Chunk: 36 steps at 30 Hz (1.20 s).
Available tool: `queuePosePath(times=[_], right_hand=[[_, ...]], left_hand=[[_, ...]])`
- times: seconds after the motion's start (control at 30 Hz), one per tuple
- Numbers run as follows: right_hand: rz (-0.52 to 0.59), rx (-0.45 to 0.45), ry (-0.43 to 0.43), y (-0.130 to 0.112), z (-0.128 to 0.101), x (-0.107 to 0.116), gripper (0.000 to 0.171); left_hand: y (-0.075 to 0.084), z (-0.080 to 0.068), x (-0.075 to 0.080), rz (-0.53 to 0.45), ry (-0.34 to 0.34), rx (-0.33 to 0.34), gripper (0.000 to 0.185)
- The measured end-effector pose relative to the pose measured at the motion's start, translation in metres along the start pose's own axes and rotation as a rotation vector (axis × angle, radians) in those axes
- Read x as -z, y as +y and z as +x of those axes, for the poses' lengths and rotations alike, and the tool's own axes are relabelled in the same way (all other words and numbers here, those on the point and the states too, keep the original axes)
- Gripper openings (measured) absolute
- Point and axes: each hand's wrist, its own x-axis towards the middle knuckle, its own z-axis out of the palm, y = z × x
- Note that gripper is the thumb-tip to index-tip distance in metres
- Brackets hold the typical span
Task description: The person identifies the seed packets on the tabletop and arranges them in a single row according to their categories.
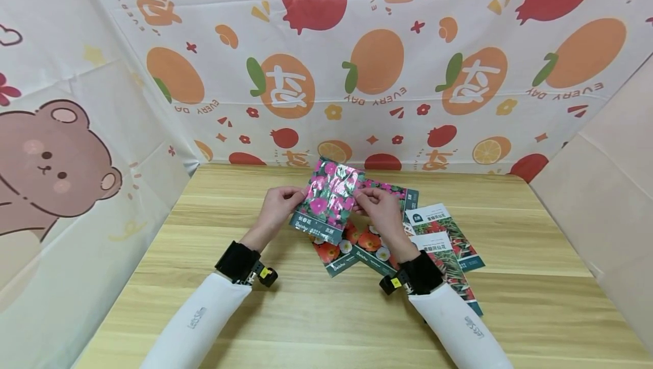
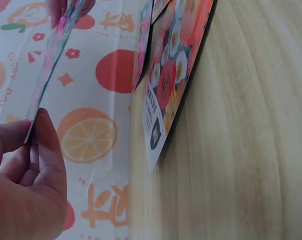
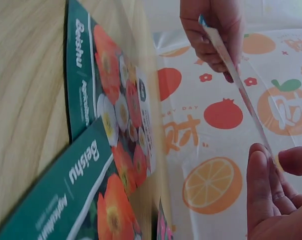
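Both hands hold up a glossy seed packet [image 1: 329, 196] with pink flowers and a dark green band along its lower edge. My left hand [image 1: 278, 207] pinches its left edge between thumb and fingers. At the opposite edge, my right hand [image 1: 382, 216] pinches it the same way. In the right wrist view the packet [image 3: 241, 92] is seen edge-on, thin and flat. Beneath it lie two orange-poppy packets, one at left [image 1: 329, 255] and one at right [image 1: 369, 244]. Another pink-flower packet [image 1: 411, 198] is partly hidden behind my right hand.
Two red-flower packets with white tops, an upper one [image 1: 451, 230] and a lower one [image 1: 446, 264], overlap on the wooden table [image 1: 535, 278] beside my right wrist. A fruit-print cloth [image 1: 326, 108] hangs behind the table; a bear-print cloth [image 1: 56, 165] hangs at left.
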Motion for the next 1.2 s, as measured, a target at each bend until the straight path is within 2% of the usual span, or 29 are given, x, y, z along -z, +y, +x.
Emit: queuePosePath(times=[0.1, 0.2, 0.33, 0.4, 0.6, 0.8, 1.1, 1.2], right_hand=[[-0.013, -0.013, -0.021, -0.003, -0.001, 0.003, 0.042], [-0.057, 0.021, -0.02, 0.024, 0.01, 0.015, 0.05], [-0.083, 0.035, 0.028, 0.058, 0.025, 0.032, 0.053], [-0.062, 0.03, 0.042, 0.063, 0.026, 0.039, 0.052], [-0.073, 0.015, 0.053, 0.059, 0.023, 0.047, 0.052], [-0.101, 0.026, 0.042, 0.059, 0.022, 0.049, 0.051], [-0.126, 0.049, 0.05, 0.058, 0.021, 0.046, 0.043], [-0.135, 0.049, 0.053, 0.058, 0.021, 0.045, 0.04]], left_hand=[[-0.004, 0.001, 0.009, 0.038, 0.016, 0.01, 0.03], [-0.009, 0.0, 0.024, 0.077, 0.042, 0.02, 0.03], [-0.017, -0.004, 0.048, 0.119, 0.084, 0.039, 0.033], [-0.021, -0.006, 0.059, 0.129, 0.101, 0.063, 0.035], [-0.035, -0.013, 0.091, 0.195, 0.155, 0.127, 0.042], [-0.047, -0.022, 0.116, 0.274, 0.187, 0.138, 0.046], [-0.055, -0.028, 0.135, 0.366, 0.191, 0.186, 0.042], [-0.056, -0.029, 0.138, 0.451, 0.19, 0.17, 0.04]])
